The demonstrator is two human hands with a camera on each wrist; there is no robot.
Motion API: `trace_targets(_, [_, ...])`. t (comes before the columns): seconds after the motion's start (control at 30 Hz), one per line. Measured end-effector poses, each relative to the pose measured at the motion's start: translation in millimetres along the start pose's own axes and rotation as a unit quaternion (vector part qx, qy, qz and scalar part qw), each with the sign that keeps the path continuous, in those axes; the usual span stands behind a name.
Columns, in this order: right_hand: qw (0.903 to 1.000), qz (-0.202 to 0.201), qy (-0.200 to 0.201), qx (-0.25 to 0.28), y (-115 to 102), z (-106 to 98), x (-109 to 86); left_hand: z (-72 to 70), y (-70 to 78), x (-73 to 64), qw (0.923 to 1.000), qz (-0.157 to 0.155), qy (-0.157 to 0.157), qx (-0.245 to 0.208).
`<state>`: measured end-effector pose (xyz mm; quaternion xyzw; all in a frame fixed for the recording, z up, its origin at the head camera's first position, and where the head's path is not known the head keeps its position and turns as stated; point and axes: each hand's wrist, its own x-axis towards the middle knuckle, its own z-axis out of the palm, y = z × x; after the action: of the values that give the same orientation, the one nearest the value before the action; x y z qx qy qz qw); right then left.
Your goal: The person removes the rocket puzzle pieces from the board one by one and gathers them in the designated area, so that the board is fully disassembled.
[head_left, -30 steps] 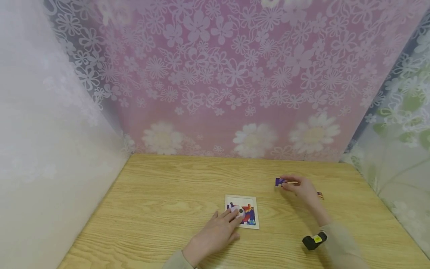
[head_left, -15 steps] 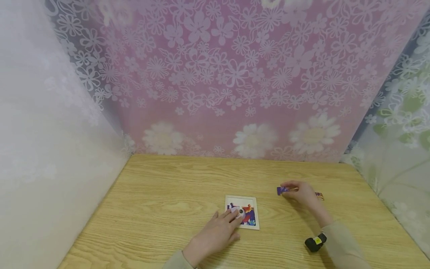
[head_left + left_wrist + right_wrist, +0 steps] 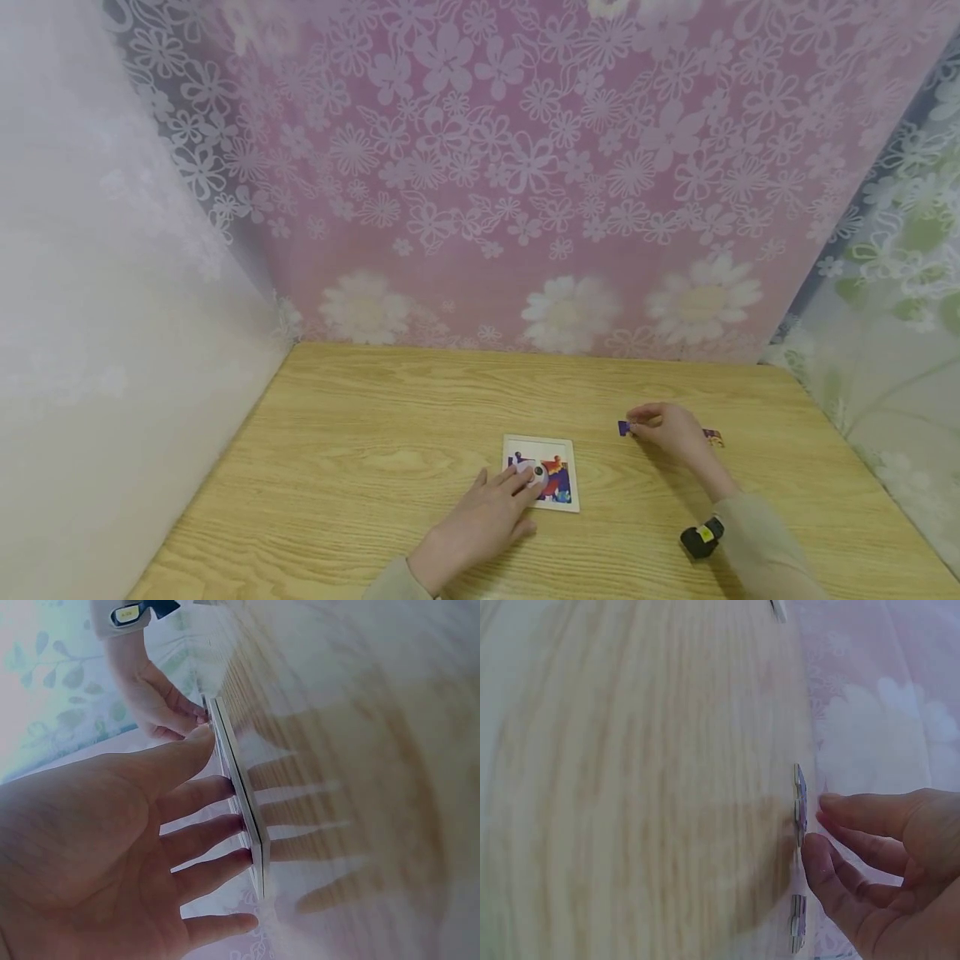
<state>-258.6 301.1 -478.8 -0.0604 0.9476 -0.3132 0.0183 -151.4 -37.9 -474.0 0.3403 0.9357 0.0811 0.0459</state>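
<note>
L hand (image 3: 480, 517) lies palm-down w/ fingers spread, the middle ones resting on the puzzle board (image 3: 574, 475); thumb's off to the side near the board's lower edge, little finger just beyond its L edge. R hand (image 3: 670, 429) is reaching over to the R side, thumb & fingers loosely bent w/ a gap btwn the tips, right at a purple piece (image 3: 623, 428); R wrist view has that piece flat on the table, lowest fingertip up against it or v. close, can't tell which, & no pinch round it. A 2nd piece (image 3: 715, 437), purple w/ orangey bits, lies near, partly behind the R wrist in the head view. Board sits flat in front of the person, approx. mid-table: white rim, red/blue/purple picture in the lower part, white strip up top, big pale eye w/ dark dot (image 3: 539, 472) by the L fingertips. Both arms in pale sleeves (image 3: 765, 542); black wrist cam (image 3: 701, 542) w/ yellow label on the R one. All on a wood-grain table (image 3: 375, 433). Behind it, pink curtain (image 3: 480, 167) w/ white flowers, big daisies along the bottom; L side a whitish cloth (image 3: 112, 292), R side a pale panel (image 3: 900, 375) w/ green leaves.
</note>
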Motion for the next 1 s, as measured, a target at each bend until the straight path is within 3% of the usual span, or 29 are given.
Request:
trace_targets(0.27, [0.9992, -0.006, 0.038, 0.01, -7.4, -3.9, -4.2, 3.0, -0.4, 0.2, 1.0, -0.001, 0.009, 0.001])
trace_targets(0.5, [0.9949, -0.043, 0.056, 0.072, -21.0, -4.0, -8.3, 2.2, -2.1, 3.0, 0.9996, 0.003, 0.026, 0.011])
trace_targets(0.8, [0.99, -0.072, 0.036, 0.115, -43.2, 15.6, -19.4, -1.1, 1.0, 4.0, 0.9998, -0.005, 0.019, 0.007])
trace_targets(1.0, [0.9922, -0.068, 0.01, 0.103, -56.6, 33.1, -25.0, -0.8, 2.0, 3.7, 0.9998, -0.005, 0.016, 0.008])
